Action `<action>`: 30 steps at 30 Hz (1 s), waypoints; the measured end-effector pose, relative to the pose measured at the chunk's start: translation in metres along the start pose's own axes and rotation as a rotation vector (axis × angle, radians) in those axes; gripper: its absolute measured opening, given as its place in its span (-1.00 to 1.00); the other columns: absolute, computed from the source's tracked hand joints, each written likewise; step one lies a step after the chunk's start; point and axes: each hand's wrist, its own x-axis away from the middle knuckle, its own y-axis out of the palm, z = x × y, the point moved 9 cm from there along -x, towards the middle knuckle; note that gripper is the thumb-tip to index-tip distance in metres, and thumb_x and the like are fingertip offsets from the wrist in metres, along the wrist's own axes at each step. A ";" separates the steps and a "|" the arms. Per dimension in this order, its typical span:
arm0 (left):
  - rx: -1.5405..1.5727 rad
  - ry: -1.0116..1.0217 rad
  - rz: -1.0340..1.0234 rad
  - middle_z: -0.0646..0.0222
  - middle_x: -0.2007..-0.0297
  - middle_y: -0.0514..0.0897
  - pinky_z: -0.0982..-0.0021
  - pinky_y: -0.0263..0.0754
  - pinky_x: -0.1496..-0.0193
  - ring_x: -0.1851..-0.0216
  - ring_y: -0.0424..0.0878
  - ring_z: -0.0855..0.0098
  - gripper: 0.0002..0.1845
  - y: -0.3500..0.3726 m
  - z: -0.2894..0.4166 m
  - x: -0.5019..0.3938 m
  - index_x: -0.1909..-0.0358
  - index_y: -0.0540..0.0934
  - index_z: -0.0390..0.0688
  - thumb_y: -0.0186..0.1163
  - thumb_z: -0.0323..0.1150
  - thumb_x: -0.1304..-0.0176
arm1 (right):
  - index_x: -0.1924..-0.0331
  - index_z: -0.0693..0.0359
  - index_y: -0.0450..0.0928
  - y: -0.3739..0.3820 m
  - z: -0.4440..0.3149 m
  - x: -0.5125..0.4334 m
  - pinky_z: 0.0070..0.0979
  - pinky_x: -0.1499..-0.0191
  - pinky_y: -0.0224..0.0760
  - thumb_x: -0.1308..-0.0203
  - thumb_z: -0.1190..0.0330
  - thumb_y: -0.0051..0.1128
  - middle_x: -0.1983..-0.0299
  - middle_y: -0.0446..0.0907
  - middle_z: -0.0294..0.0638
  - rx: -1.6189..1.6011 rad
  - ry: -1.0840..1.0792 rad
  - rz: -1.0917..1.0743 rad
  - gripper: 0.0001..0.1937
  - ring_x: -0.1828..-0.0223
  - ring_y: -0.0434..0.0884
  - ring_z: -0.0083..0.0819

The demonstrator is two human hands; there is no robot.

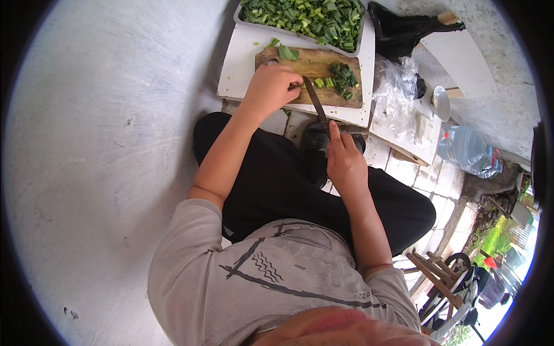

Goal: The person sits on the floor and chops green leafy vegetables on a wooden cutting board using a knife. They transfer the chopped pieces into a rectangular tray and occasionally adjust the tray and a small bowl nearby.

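Note:
My left hand rests over the left part of a wooden cutting board, its fingers closed around green stalks that are mostly hidden. In my right hand is the handle of a knife, my index finger stretched along it. The blade points away from me, its tip close beside my left fingertips. Cut stalk pieces lie just right of the blade, and chopped leafy greens sit at the board's right end. A loose green leaf lies near the board's far edge.
A grey tray heaped with chopped greens stands beyond the board on a white table. At right are clear plastic bags, a black plastic bag, a white bowl and a large water bottle. A wall borders the left side.

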 end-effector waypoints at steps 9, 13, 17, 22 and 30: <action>0.045 -0.057 -0.017 0.30 0.24 0.89 0.20 0.73 0.08 0.21 0.87 0.22 -0.78 0.002 0.000 -0.002 0.11 0.90 -0.11 0.62 -0.30 -0.25 | -0.69 0.18 0.42 0.034 0.011 -0.029 -0.10 0.21 0.78 -0.46 0.50 0.22 -0.03 0.64 -0.04 0.093 0.065 -0.041 -0.30 0.21 0.82 0.00; 0.141 -0.065 0.061 0.30 0.16 0.89 0.17 0.71 0.05 0.15 0.85 0.19 -0.70 0.001 0.004 -0.003 0.00 0.87 -0.09 0.63 -0.29 -0.26 | -0.67 0.18 0.45 0.013 0.023 -0.020 -0.10 0.15 0.74 -0.52 0.51 0.30 0.02 0.66 -0.04 0.028 0.121 0.061 -0.33 0.15 0.80 0.04; -0.012 -0.024 0.026 0.31 0.14 0.88 0.15 0.70 0.04 0.14 0.82 0.17 -0.67 -0.013 0.007 0.000 -0.03 0.87 -0.06 0.64 -0.25 -0.25 | -0.69 0.18 0.43 -0.004 0.023 -0.007 -0.05 0.13 0.73 -0.55 0.50 0.31 -0.03 0.68 -0.02 -0.023 0.140 0.057 -0.34 0.11 0.79 0.08; -0.053 -0.030 -0.106 0.33 0.19 0.88 0.17 0.70 0.06 0.17 0.82 0.20 -0.77 -0.006 -0.003 0.000 0.12 0.90 -0.07 0.62 -0.23 -0.25 | -0.66 0.19 0.46 -0.012 0.008 0.002 -0.09 0.21 0.74 -0.54 0.47 0.30 0.04 0.66 -0.06 -0.010 0.060 0.059 -0.36 0.21 0.81 -0.01; 0.003 -0.048 -0.101 0.35 0.28 0.88 0.20 0.72 0.11 0.22 0.86 0.25 -0.86 0.002 -0.003 -0.003 0.22 0.91 -0.08 0.58 -0.29 -0.24 | -0.68 0.19 0.43 0.035 0.005 -0.028 -0.18 0.20 0.79 -0.38 0.54 0.26 0.04 0.62 -0.09 0.082 0.032 -0.024 -0.26 0.22 0.83 -0.09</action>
